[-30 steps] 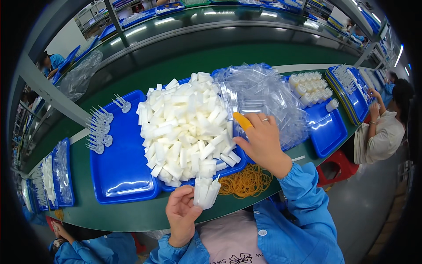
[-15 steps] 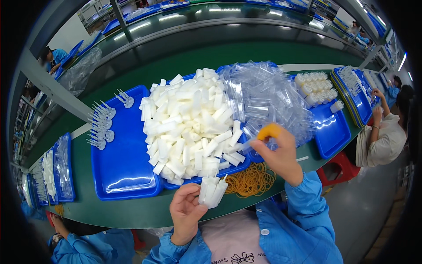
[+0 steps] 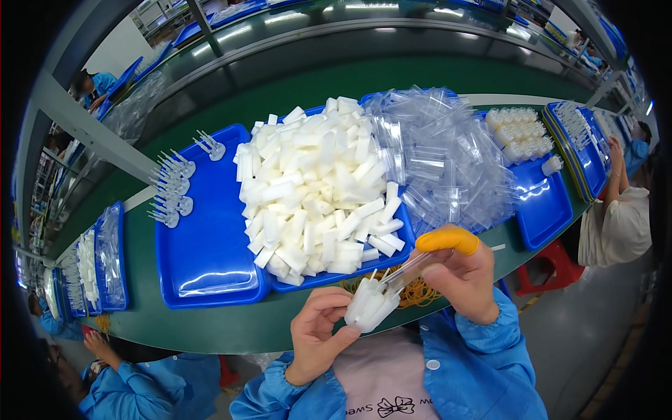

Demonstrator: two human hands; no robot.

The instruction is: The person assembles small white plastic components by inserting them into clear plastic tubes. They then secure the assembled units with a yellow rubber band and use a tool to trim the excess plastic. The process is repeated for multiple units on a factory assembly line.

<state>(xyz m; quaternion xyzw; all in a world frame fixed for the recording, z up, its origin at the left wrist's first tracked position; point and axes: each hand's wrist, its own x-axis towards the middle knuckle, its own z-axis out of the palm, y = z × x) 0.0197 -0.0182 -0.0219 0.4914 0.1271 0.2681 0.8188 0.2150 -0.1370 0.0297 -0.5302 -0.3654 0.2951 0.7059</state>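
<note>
My left hand (image 3: 318,336) grips a white cluster (image 3: 371,308) of upright foam pieces by its side, in front of my chest. Thin white pins stick up from its top. Between the thumb and fingers of my right hand (image 3: 467,287) is a clear plastic tube (image 3: 411,269), slanting down to the cluster's upper right edge. Whether the tube is over a pin, I cannot tell. A yellow-orange finger cot (image 3: 448,239) covers one right fingertip. Behind my hands rises a heap of white foam pieces (image 3: 308,189), with a pile of clear plastic tubes (image 3: 437,147) to its right.
Tan rubber bands (image 3: 422,294) lie partly hidden behind my right hand. At left, a blue tray (image 3: 203,259) carries several white pronged parts (image 3: 175,185). Another blue tray (image 3: 542,206) at right holds banded clusters (image 3: 518,133). Co-workers sit on both sides; a red stool (image 3: 549,269) stands at right.
My right hand has come down from the clear tube pile, bringing a tube to the cluster. The left hand still grips the cluster, now slightly farther right in the picture.
</note>
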